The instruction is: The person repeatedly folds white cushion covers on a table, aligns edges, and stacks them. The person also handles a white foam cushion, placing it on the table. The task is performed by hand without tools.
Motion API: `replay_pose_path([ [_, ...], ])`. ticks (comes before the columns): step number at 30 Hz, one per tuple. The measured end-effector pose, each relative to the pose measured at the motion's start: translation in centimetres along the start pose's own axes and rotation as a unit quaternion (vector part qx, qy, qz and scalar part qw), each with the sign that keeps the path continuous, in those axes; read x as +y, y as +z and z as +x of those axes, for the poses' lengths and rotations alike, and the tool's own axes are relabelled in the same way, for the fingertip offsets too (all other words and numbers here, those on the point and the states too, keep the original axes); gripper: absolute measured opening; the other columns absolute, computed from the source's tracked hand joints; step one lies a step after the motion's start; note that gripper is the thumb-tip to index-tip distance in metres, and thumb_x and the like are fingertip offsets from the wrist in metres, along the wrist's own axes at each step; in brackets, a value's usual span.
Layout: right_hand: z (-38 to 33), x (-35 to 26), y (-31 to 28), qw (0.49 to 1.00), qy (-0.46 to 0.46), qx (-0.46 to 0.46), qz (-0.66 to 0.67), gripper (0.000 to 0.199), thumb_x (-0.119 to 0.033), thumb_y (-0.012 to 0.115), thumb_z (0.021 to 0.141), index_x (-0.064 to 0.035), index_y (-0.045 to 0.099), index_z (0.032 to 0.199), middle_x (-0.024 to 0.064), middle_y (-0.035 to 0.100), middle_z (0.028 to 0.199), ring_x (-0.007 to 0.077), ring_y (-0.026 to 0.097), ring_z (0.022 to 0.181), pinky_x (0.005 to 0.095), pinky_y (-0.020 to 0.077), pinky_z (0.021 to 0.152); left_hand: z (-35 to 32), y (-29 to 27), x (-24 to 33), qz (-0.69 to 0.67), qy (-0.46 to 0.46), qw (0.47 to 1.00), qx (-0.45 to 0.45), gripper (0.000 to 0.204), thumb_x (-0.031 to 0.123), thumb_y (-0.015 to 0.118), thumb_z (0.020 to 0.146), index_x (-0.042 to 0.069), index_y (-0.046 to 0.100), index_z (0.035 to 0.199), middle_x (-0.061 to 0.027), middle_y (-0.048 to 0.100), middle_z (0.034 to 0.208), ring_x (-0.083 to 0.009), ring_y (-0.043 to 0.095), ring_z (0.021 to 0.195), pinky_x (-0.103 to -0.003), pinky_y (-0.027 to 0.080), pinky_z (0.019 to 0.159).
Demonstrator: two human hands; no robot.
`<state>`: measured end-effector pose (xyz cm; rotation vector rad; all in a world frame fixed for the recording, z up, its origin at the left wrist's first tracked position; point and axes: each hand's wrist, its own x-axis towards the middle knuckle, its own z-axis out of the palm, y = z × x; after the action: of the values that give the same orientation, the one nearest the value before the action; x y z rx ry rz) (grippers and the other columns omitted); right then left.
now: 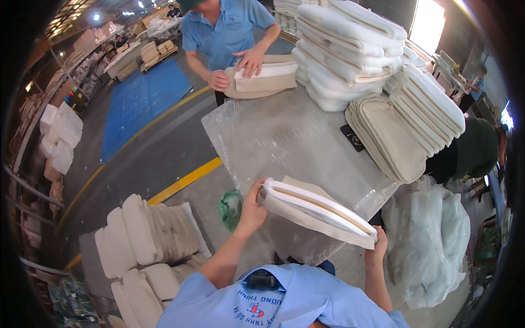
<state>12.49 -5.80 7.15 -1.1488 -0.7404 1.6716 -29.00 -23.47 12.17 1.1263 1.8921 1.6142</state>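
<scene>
Between my two hands is a cushion (313, 206) with beige fabric outside and white padding showing along its open side, a thin tan layer in the middle. My left hand (253, 209) is closed round its left end. At the other end, my right hand (377, 246) grips the lower right corner. The cushion is held tilted above the near edge of a table (273, 136) covered with clear plastic sheet. Parts of my fingers are hidden behind the fabric.
Across the table a co-worker's hands (243, 68) rest on a similar beige cushion (268, 83). Stacks of white padding (350, 54) and beige covers (388, 136) stand at the right. Clear plastic bags (426, 240) lie right; piled cushions (147, 235) and a green bag (230, 209) lie left.
</scene>
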Motion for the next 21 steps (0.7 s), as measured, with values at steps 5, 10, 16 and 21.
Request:
replay_pose_path([
  [5, 5.8, 0.0, -3.1, 0.979, 0.073, 0.108, 0.158, 0.068, -0.059, 0.040, 0.113, -0.0004, 0.060, 0.142, 0.0150, 0.064, 0.145, 0.0316, 0.057, 0.139, 0.0474, 0.0407, 0.119, 0.5, 1.5, 6.4, -0.125, 0.018, 0.986, -0.111, 0.070, 0.008, 0.082, 0.093, 0.006, 0.051, 0.156, -0.0077, 0.066, 0.139, -0.0195, 0.062, 0.127, -0.033, 0.045, 0.112],
  [10, 9.5, -0.4, 0.2, 0.990, 0.091, 0.100, -0.028, 0.079, -0.065, 0.039, 0.111, 0.0007, 0.051, 0.153, 0.0160, 0.051, 0.160, 0.0317, 0.045, 0.150, 0.0454, 0.0337, 0.124, 1.3, 2.5, 6.1, 0.027, -0.094, 0.990, -0.100, 0.056, 0.031, 0.071, 0.104, 0.002, 0.056, 0.150, -0.0145, 0.067, 0.139, -0.0255, 0.063, 0.127, -0.035, 0.049, 0.109],
  [16, 7.6, -2.1, 6.1, 0.932, 0.263, -0.087, -0.234, 0.061, -0.056, 0.040, 0.114, -0.0146, 0.051, 0.157, 0.0177, 0.065, 0.140, 0.0277, 0.066, 0.120, 0.0443, 0.0510, 0.107, -0.7, -3.4, -6.1, 0.082, -0.312, 0.947, -0.005, 0.063, 0.042, 0.053, 0.111, -0.010, 0.054, 0.146, -0.0227, 0.068, 0.136, -0.0309, 0.066, 0.124, -0.041, 0.052, 0.105],
  [21, 3.8, -3.1, 3.7, 0.889, 0.278, -0.175, -0.319, 0.064, -0.057, 0.037, 0.114, -0.0146, 0.052, 0.160, 0.0204, 0.058, 0.152, 0.0274, 0.059, 0.132, 0.0395, 0.0439, 0.114, -3.5, -5.9, -6.8, -0.003, -0.560, 0.820, -0.122, 0.064, 0.042, 0.051, 0.113, -0.008, 0.049, 0.152, -0.0207, 0.064, 0.143, -0.0305, 0.062, 0.132, -0.044, 0.053, 0.105],
])
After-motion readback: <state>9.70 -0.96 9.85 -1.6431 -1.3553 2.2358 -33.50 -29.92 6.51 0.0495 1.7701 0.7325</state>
